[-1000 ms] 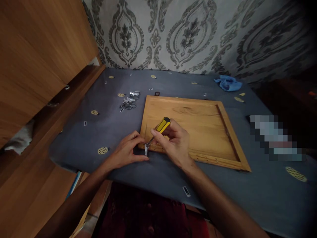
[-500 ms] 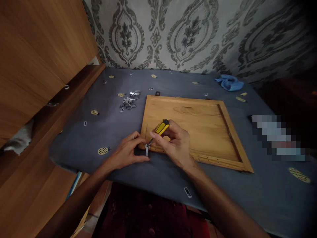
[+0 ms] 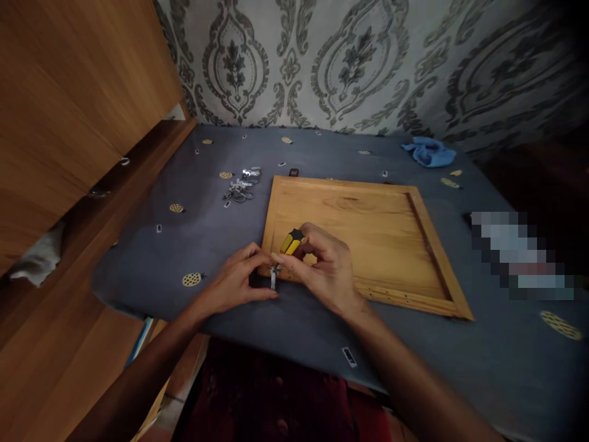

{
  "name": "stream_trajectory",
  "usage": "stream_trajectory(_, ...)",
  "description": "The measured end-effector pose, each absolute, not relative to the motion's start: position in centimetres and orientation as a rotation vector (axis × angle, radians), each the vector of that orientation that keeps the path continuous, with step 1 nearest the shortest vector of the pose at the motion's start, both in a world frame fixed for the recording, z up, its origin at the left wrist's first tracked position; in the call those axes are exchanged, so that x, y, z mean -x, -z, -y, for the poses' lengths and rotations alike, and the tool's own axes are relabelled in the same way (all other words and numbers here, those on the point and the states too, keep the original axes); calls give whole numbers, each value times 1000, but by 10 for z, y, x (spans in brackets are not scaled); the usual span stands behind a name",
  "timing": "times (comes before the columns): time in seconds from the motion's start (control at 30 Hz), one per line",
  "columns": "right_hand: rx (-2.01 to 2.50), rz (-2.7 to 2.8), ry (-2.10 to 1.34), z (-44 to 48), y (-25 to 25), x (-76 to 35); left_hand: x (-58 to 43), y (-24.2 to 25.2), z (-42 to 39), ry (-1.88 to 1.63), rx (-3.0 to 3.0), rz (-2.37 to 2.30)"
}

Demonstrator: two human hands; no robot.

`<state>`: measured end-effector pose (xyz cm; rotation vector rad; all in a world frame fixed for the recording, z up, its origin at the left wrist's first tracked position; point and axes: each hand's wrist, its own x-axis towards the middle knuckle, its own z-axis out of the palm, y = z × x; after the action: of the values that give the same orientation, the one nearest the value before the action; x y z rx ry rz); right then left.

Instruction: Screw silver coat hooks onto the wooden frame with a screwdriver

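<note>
My right hand [image 3: 324, 261] is closed around the yellow and black handle of a screwdriver [image 3: 291, 242]. The screwdriver leans with its tip down at a small metal latch [image 3: 273, 280] on the near left corner of a wooden panel with a raised frame [image 3: 435, 245]. Its tip is mostly hidden by my right thumb and fingers. Around the latch, my left hand [image 3: 239, 279] has its fingertips on the frame's edge and its thumb by the latch's lower end, pinching it in place. Small dark holes run along the frame's near rail.
Several metal latches with wire loops [image 3: 242, 187] lie on the dark tablecloth [image 3: 138, 258] left of the panel. A blue cloth [image 3: 430, 152] sits at the back right, and a blurred-out object [image 3: 515, 252] at the right. A wooden cabinet [image 3: 83, 80] stands at the left.
The screwdriver handle has shifted slightly left and down and has turned, with my right fingers rolled around it. My left hand and the latch have stayed in place.
</note>
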<state>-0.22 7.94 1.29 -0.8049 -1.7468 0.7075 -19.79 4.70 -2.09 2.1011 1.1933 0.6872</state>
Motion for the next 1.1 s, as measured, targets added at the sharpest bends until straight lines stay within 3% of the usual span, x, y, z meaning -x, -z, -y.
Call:
stream_trajectory(0.2, 895, 1553, -702, -76, -13, 0, 199, 23, -47, -717, -2095, -1168)
stream_trajectory(0.73, 836, 1840, -443, -84, -10, -2, 199, 22, -47, -702, -2094, -1175)
stream_trajectory(1.1, 811, 1833, -476, -85, -6, 0, 201, 20, -44, -721, -2061, -1198)
